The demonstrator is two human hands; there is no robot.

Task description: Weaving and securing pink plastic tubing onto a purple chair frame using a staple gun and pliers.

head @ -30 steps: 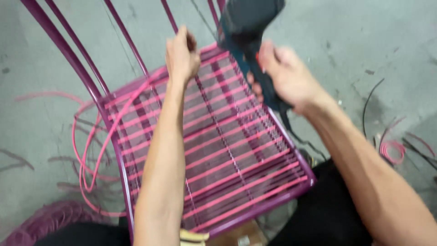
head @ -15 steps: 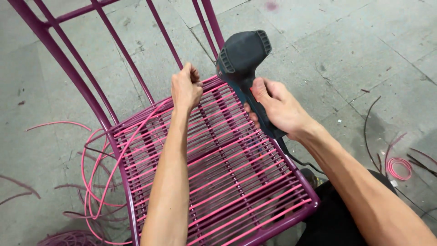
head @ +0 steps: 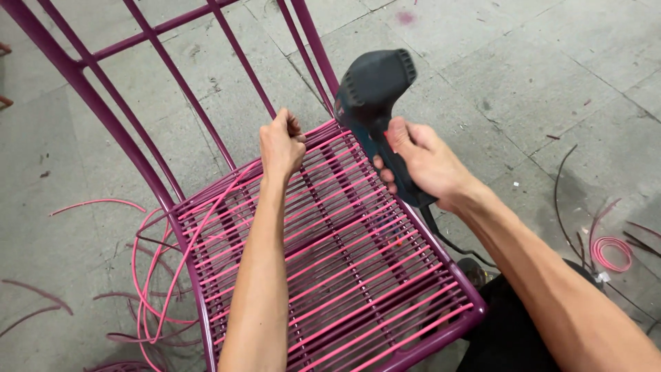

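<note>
Since the earlier frame both hands have kept their places at the back of the seat, with the view merely settling and the power tool now seen whole. The right hand is clamped around the dark handle of that tool, fingers wrapped tight, the rounded motor housing standing up at 12 o'clock from the fist and its black cable trailing off toward 5 o'clock. The left hand is closed into a fist on a pink cord at the rear edge of the purple metal chair, at 9 o'clock from the tool. Woven pink strands cross the chair's seat below both forearms. Loose loops of the cord hang off the seat's side at 8 o'clock onto the concrete floor, and a small pink coil lies on the floor at 4 o'clock.
</note>
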